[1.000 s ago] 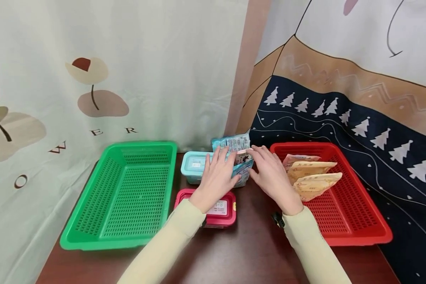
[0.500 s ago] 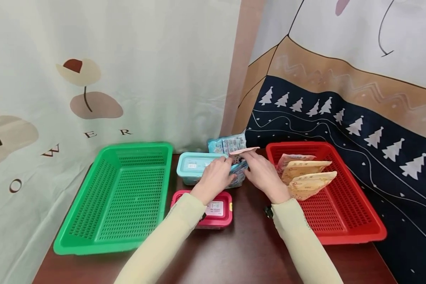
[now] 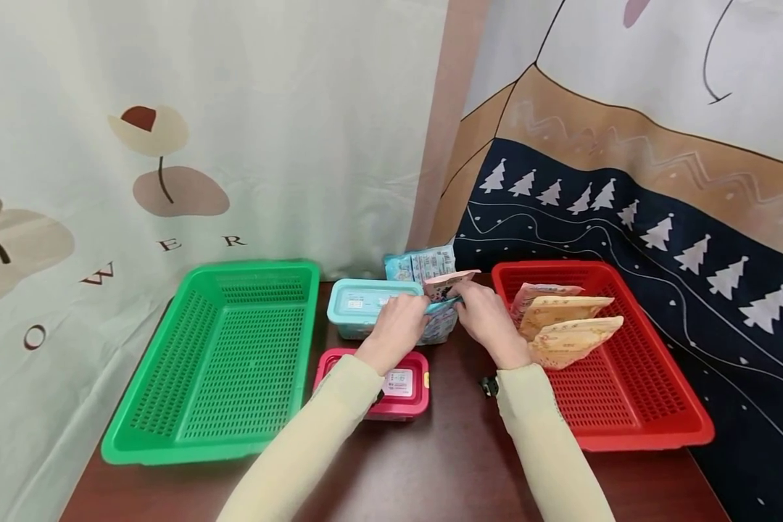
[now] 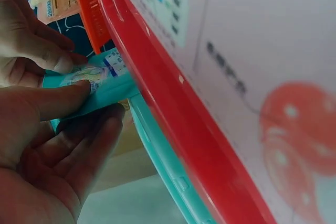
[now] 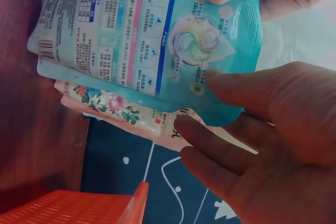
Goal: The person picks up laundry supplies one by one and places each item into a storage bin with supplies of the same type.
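A teal pouch [image 5: 136,35] with printed text stands between my hands on the table. My left hand [image 3: 398,322] pinches one top corner, its thumb on the printed face in the left wrist view. My right hand [image 3: 488,319] grips the other top corner, thumb in front and fingers behind. Directly behind it is a pink floral pouch [image 5: 115,103], its top edge showing above my fingers in the head view. Farther back leans another blue-and-white pouch [image 3: 424,264]. A light-blue lidded box [image 3: 355,301] sits left of the pouches, partly behind my left hand.
A red-pink lidded box [image 3: 401,384] lies under my left wrist. On the left stands a green basket [image 3: 309,326]. The red basket [image 3: 672,348] on the right holds two yellowish packets [image 3: 577,341] and a pink one [image 3: 541,291]. A curtain [image 3: 333,145] hangs behind the table.
My fingers were stretched over the pouches; they have curled onto the teal pouch's top edge. The pink pouch's top stands up more. Baskets and boxes stay put.
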Demonstrator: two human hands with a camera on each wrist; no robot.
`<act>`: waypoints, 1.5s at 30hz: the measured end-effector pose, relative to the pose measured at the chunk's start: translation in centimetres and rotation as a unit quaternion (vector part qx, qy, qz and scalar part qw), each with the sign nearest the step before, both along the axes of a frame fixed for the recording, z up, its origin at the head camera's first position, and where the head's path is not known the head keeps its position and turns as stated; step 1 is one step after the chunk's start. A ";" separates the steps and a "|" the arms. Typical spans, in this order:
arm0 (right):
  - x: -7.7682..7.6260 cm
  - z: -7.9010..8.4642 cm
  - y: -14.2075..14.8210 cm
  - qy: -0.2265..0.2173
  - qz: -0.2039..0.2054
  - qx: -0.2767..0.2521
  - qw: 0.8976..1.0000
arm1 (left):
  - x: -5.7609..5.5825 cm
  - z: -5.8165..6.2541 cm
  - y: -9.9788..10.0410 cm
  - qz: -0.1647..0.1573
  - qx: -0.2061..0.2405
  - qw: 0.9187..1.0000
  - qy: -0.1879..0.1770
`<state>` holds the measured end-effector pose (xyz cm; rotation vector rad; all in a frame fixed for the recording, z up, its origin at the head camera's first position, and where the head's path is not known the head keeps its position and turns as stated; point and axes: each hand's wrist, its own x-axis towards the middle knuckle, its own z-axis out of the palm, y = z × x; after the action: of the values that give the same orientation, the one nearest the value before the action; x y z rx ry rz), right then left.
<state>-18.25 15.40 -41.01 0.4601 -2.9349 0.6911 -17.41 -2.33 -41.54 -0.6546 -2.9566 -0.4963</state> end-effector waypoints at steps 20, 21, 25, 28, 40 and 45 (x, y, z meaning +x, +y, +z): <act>2.4 0.7 1.5 0.029 -0.033 -0.049 0.998 | 0.5 0.9 0.5 -0.007 0.017 1.000 0.024; 2.6 0.7 1.5 0.031 -0.034 -0.051 0.998 | 0.6 1.1 0.5 -0.007 0.019 1.000 0.023; 3.2 1.1 1.8 0.041 -0.036 -0.060 0.997 | 1.0 1.7 0.5 -0.010 0.033 0.999 0.013; 3.7 1.4 2.0 0.048 -0.036 -0.067 0.996 | 1.4 2.1 0.4 -0.012 0.042 0.999 0.011; 6.0 2.4 2.9 0.055 -0.046 -0.123 0.990 | 2.6 3.7 0.1 -0.015 0.115 0.993 -0.020; 6.7 2.7 3.3 0.063 -0.054 -0.142 0.986 | 3.2 4.2 0.1 -0.016 0.132 0.991 -0.023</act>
<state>-11.52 18.66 -38.35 0.3023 -2.6629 1.0057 -14.19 -2.24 -37.30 -0.6676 -2.8510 -0.8978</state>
